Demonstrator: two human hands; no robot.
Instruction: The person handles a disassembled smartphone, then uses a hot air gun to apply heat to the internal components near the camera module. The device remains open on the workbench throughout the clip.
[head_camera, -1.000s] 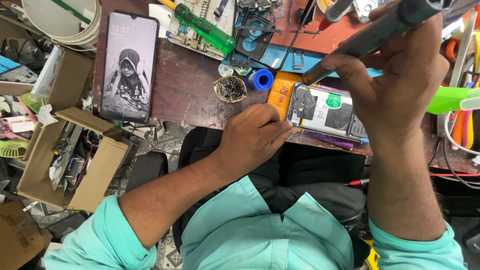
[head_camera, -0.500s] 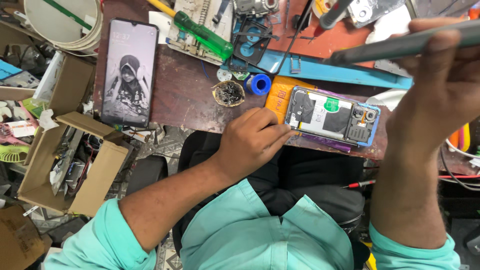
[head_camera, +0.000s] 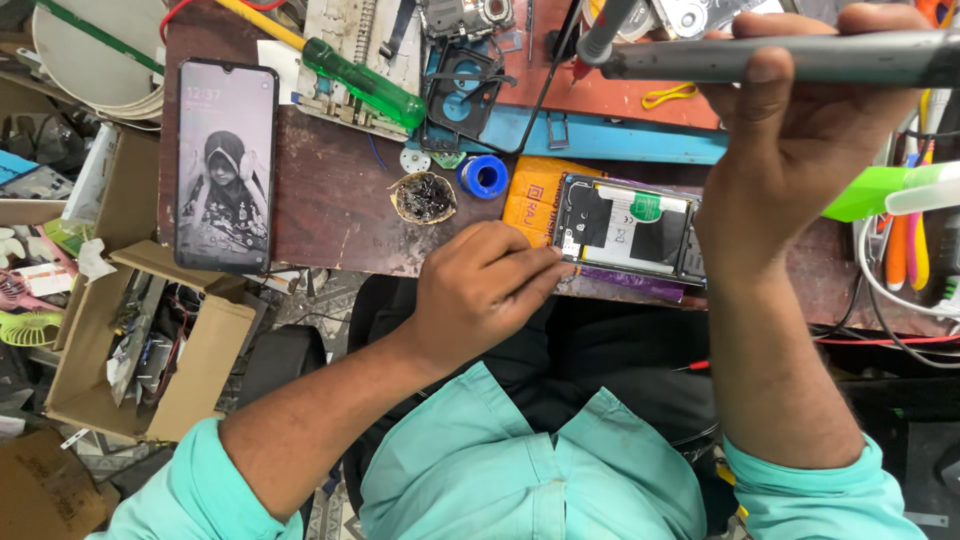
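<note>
An opened phone (head_camera: 628, 228) with its back off lies on a yellow pad (head_camera: 530, 195) at the near edge of the brown workbench (head_camera: 330, 200). My left hand (head_camera: 480, 290) rests with fingers curled against the phone's left end, steadying it. My right hand (head_camera: 800, 130) is raised above the bench and grips a long grey soldering tool (head_camera: 780, 58) held level, its tip pointing left, well above the phone.
A second phone (head_camera: 226, 165) with a lit screen lies at the bench's left. A green-handled screwdriver (head_camera: 365, 82), a blue solder spool (head_camera: 483, 176) and a dark flux pot (head_camera: 424, 198) sit behind. An open cardboard box (head_camera: 140, 350) of parts stands lower left. Cables hang right.
My right hand lifted the grey tool away from the opened phone, up and to the right, turning it level. My left hand stayed at the phone's left end.
</note>
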